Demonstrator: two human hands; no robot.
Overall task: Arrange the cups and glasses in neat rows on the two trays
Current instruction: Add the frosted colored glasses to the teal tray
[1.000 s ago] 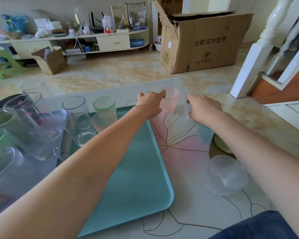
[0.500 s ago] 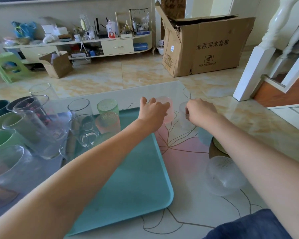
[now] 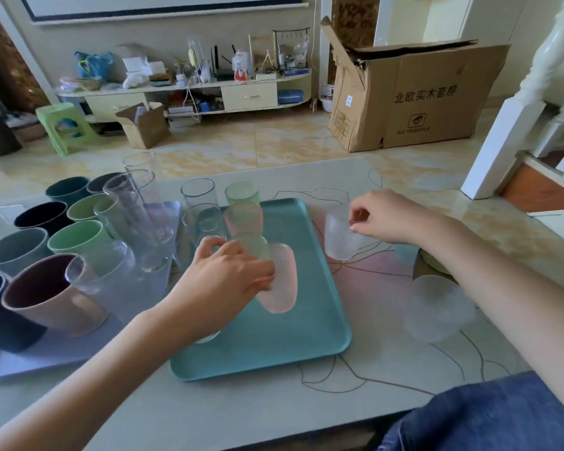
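My left hand grips a pink textured glass by its rim, holding it over the teal tray. On the tray's far left part stand a green glass, a pink glass and clear glasses. My right hand pinches the rim of a frosted clear glass, held just off the tray's right edge above the table. Left of the teal tray, a pale lilac tray carries several mugs and tall clear glasses.
A frosted clear glass lies on the table near my right forearm, with a blue cup and a round green-rimmed object partly hidden behind it. Beyond the table are a cardboard box and a white stair post.
Both hands drew back from the table's far side, each with a glass. The left carried the pink glass over the teal tray; the right brought the frosted glass nearer.
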